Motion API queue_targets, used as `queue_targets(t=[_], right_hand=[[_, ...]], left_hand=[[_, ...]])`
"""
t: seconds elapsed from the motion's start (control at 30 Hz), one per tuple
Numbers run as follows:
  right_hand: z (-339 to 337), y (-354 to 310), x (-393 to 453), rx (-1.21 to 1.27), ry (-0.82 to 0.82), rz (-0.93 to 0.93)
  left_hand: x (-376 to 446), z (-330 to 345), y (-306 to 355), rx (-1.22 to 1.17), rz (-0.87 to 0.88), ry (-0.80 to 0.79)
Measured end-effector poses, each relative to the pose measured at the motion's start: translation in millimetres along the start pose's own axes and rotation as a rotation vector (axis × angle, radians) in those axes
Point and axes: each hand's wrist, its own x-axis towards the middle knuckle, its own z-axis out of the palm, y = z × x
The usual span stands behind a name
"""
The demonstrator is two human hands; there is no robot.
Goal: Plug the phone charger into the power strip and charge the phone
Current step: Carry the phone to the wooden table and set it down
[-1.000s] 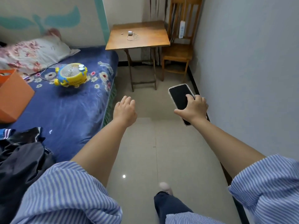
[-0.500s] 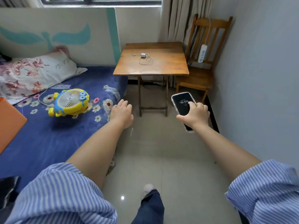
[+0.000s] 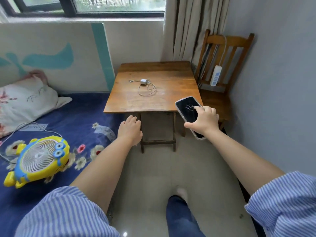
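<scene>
Right hand (image 3: 204,121) grips the phone (image 3: 188,111) from its lower end, fingers wrapped around the case edges, index finger laid on the lit screen that reads 16:04; phone tilts up and away from the hand, its top end overlapping the near right corner of the desk (image 3: 169,101) in view, whether it touches the wood cannot be told. Left hand (image 3: 130,130) is empty, palm down, fingers loosely together and slightly curled, hanging just in front of the desk's near edge, above the floor by the bed (image 3: 73,120). Charger (image 3: 143,81) with its white cable (image 3: 147,90) coiled beside it lies on the desk, beyond and slightly right of the left hand, up and left of the right hand, well apart from both. Power strip (image 3: 215,75) stands upright against the chair (image 3: 220,93) back, beyond the right hand, apart from it. Yellow fan (image 3: 40,159) lies on the bed, left of the left hand.
</scene>
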Motion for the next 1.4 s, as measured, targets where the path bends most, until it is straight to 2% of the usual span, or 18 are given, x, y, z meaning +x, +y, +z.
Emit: queue_targets(t=[0.23, 0.43, 0.63, 0.77, 0.97, 1.23, 1.4], right_hand=[[27.8, -5.3, 176.3, -0.021, -0.072, -0.097], [58.9, -28.5, 302.0, -0.104, -0.151, -0.240], [113.1, -68.6, 389.8, -0.037, -0.209, -0.182], [153.3, -92.0, 430.8, -0.018, -0.245, -0.152], [227.6, -153.3, 473.7, -0.011, -0.383, -0.165], [333.9, -218.4, 478.5, -0.005, -0.571, -0.306], [389.7, -243.7, 474.8, 0.008, -0.609, -0.358]], left_hand=[[154.3, -11.4, -17.5, -0.024, -0.115, -0.053], [247.6, -5.9, -48.9, -0.079, -0.177, -0.083], [325.1, 10.8, -104.6, -0.085, -0.236, -0.176], [377.2, 23.3, -144.4, -0.109, -0.253, -0.206], [423.3, 60.6, -204.2, -0.222, -0.329, -0.265], [416.9, 137.4, -245.4, -0.342, -0.513, -0.341], [403.7, 177.1, -249.8, -0.390, -0.533, -0.423]])
